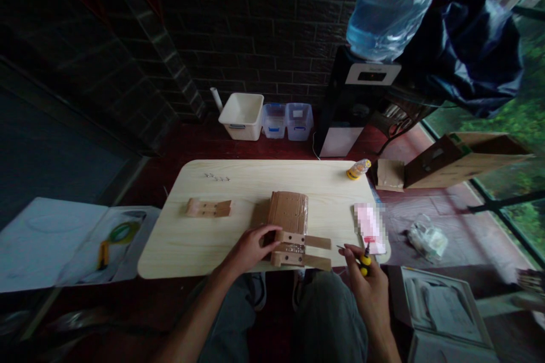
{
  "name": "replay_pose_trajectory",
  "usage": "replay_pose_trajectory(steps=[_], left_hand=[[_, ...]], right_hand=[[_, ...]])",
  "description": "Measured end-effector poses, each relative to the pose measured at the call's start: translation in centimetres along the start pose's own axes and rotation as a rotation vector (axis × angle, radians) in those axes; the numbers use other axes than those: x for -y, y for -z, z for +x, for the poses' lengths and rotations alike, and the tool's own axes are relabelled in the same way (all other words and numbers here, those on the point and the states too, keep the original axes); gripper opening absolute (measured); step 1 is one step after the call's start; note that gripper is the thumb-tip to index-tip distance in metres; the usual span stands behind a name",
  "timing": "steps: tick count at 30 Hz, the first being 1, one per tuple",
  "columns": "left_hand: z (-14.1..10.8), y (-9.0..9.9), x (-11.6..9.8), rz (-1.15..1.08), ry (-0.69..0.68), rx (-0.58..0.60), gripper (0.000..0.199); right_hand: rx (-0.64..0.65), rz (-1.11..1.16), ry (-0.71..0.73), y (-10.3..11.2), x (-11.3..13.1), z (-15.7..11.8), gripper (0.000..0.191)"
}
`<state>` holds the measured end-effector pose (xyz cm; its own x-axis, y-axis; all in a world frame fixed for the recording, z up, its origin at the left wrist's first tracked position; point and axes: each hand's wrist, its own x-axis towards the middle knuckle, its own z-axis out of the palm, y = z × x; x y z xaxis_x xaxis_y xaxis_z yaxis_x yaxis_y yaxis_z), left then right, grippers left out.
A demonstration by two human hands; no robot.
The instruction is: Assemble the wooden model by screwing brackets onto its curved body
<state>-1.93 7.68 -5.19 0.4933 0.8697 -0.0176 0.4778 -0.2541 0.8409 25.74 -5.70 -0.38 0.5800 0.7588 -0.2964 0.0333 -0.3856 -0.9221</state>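
Note:
My left hand (255,247) has its thumb and fingers closed around the left end of a light-brown strip (293,238) with dark round holes. The strip lies across a brown corrugated cardboard-wrapped block (288,210). A second, similar strip (298,261) sits nearer to me, and both stick out past the block's right side. Just right of these, my right hand (368,283) grips a screwdriver (365,262) with a yellow and black handle. A thin pointed tip (340,247) shows by its thumb; whether it belongs to the screwdriver I cannot tell.
On the pale table (170,249) lie another holed strip (208,208), several small metal pieces (217,177), a yellow-capped bottle (358,169) and a pink sheet (368,224). Beyond stand plastic bins (240,116) and a water dispenser (353,102). Open boxes (443,306) flank the table.

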Motion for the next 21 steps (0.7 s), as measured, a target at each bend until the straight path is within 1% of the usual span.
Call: replay_pose_trajectory(steps=[9, 12, 15, 21], left_hand=[[-0.1, 0.1, 0.0, -0.006, -0.003, -0.003, 0.033], [-0.2, 0.1, 0.0, 0.004, -0.003, -0.007, 0.033], [-0.2, 0.2, 0.0, -0.005, -0.002, 0.004, 0.034], [-0.2, 0.2, 0.0, -0.01, -0.017, -0.002, 0.033]], right_hand=[[0.086, -0.027, 0.048, -0.8, 0.5, -0.3, 0.051], [0.109, -0.037, 0.092, -1.2, 0.6, -0.7, 0.049], [0.121, -0.075, 0.138, -1.4, 0.9, -1.1, 0.046], [0.175, -0.157, 0.163, -2.1, 1.3, -1.5, 0.046]])
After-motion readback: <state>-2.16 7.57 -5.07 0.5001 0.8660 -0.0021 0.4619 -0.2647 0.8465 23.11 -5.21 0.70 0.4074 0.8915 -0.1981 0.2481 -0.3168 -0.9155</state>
